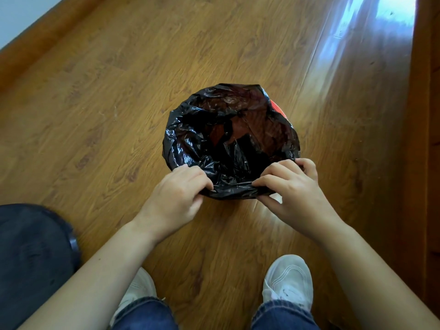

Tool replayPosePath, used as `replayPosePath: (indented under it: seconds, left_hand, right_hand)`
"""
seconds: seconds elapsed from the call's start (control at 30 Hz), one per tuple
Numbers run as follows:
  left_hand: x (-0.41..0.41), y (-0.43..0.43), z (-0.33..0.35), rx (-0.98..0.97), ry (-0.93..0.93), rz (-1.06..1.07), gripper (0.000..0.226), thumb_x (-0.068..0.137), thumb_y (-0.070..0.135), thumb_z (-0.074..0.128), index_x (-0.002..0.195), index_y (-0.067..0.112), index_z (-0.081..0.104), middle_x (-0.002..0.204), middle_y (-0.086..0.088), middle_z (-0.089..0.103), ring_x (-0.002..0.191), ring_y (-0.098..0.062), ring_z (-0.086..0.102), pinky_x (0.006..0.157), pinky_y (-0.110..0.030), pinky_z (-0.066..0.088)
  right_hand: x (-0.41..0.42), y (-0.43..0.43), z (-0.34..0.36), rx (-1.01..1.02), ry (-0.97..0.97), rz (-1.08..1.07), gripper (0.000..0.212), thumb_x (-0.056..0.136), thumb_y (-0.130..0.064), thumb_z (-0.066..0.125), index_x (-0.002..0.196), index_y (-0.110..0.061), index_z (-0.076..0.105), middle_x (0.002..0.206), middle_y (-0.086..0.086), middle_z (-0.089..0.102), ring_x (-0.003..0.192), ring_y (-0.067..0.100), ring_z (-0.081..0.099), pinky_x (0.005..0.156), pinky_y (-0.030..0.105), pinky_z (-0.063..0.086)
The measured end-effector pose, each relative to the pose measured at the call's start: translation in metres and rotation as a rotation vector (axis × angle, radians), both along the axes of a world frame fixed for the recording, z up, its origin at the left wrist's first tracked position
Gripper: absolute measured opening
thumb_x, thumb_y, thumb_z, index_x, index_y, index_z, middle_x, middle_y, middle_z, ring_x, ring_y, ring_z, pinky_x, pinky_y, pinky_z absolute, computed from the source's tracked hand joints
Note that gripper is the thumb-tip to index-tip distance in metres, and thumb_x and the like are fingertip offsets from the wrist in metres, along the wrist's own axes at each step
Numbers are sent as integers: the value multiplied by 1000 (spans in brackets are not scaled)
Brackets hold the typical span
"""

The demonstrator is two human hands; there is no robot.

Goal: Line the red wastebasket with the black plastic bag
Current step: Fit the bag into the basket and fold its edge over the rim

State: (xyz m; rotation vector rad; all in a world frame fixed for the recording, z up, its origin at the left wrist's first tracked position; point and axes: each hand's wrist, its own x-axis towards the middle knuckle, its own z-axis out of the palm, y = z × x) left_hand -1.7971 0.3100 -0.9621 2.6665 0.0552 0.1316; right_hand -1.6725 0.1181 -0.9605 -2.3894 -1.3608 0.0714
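Where folded over the rim, crinkled glossy black plastic bag (202, 139).

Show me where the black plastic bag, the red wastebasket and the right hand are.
black plastic bag (190, 139): head view, on its crinkled left wall inside the basket.
red wastebasket (278, 108): head view, on the red strip left uncovered at the far right rim.
right hand (292, 186): head view, on the back of the hand.

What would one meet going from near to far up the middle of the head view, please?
White shoes → left hand and right hand gripping the bag's near edge → black plastic bag → red wastebasket sliver → wooden floor.
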Motion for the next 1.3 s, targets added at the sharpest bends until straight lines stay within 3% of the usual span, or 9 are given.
replayPosePath:
  seconds: [0.23,0.47,0.57,0.67,0.8,0.97,1.1,1.2,1.3]
  left_hand:
    - [5,-18,-1,-114,-60,56,37,73,25,70,106,11,61,102,-5,62,100,-18,55,91,-31,42]
    - [11,-32,-4,-80,-36,-8,19,75,13,65,93,8,64,87,-6,63,81,-24,57,73,-41,47]
    - [6,-27,-5,-34,-7,-2,20,70,8,64,90,9,65,87,-5,64,82,-24,59,73,-36,42]
    - [3,-18,-5,17,12,7,23,65,5,60,87,10,65,87,-2,65,82,-22,58,75,-31,37]
    - [1,-10,-4,-51,24,78,22,64,6,58,83,15,63,84,3,63,82,-19,56,74,-29,36]
    - [4,-16,-5,-56,27,62,25,68,22,63,92,19,62,89,6,61,86,-14,52,78,-29,33]
    - [9,-25,-5,-71,-7,73,19,72,22,63,90,18,64,87,4,63,85,-16,53,78,-30,36]
    - [8,-25,-5,-97,-14,92,17,72,19,63,89,18,64,86,4,63,84,-15,52,78,-29,35]
    - [6,-21,-6,-99,-12,106,17,71,17,64,89,19,65,87,5,63,85,-12,51,80,-27,31]
  right_hand:
    - [-4,11,-15,101,43,-37,11,68,-9,76,75,-12,67,73,3,62,70,23,58,78,34,26]
    - [-16,14,-12,128,47,24,21,80,-31,61,84,-11,67,77,4,63,72,24,58,72,38,36]
    - [-11,10,-6,105,-39,68,24,76,-27,68,90,-8,67,84,7,65,82,26,62,86,42,43]
    - [-1,8,-1,53,-35,70,25,68,-21,78,87,-8,68,84,8,66,86,27,62,99,51,33]
    - [-1,9,-2,54,92,61,17,71,-20,76,81,-9,68,80,6,64,79,26,59,85,45,44]
    - [-14,17,-11,132,145,-9,17,72,-27,73,76,-11,67,74,3,62,71,21,58,77,37,36]
    - [-20,18,-12,180,174,-13,23,74,-30,69,84,-10,65,80,3,62,77,22,58,87,35,35]
    - [-18,11,-10,193,234,11,23,70,-23,77,84,-10,64,87,3,62,87,22,58,104,51,26]
    - [-14,7,-9,211,316,24,16,68,-16,79,77,-10,67,87,5,63,88,19,57,107,59,17]
